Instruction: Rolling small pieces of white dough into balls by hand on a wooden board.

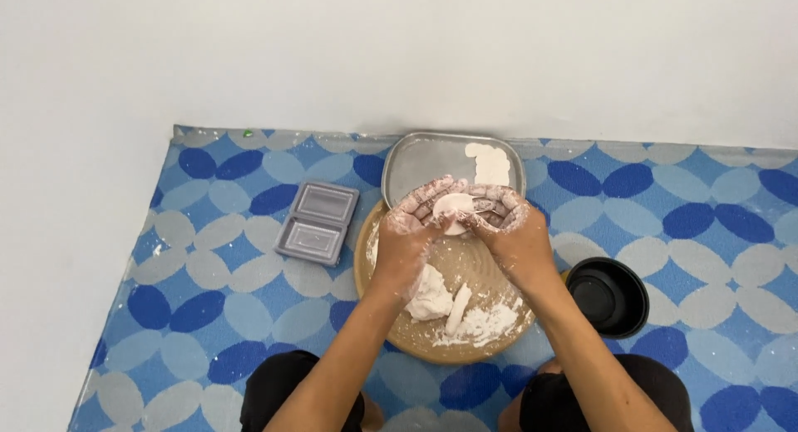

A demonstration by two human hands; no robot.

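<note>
Grey plastic, a flat two-compartment package (pixel 317 223) lies on the blue patterned floor mat (pixel 208 266) off to the left of your hands, well apart from them. Just beyond your fingers sits a rectangular metal tray (pixel 424 162) with pale flat pieces of dough in its far right corner. A black round container (pixel 611 297) stands to the right of your right forearm. Your floury left hand (pixel 409 224) and right hand (pixel 509 224) meet above the round wooden board (pixel 499 274), fingers curled around a small white dough disc (pixel 454 206) held between them. Both forearms reach forward from your knees, wrists angled inward. Below your hands, a dough lump (pixel 431 297) and loose flour lie on the board.
</note>
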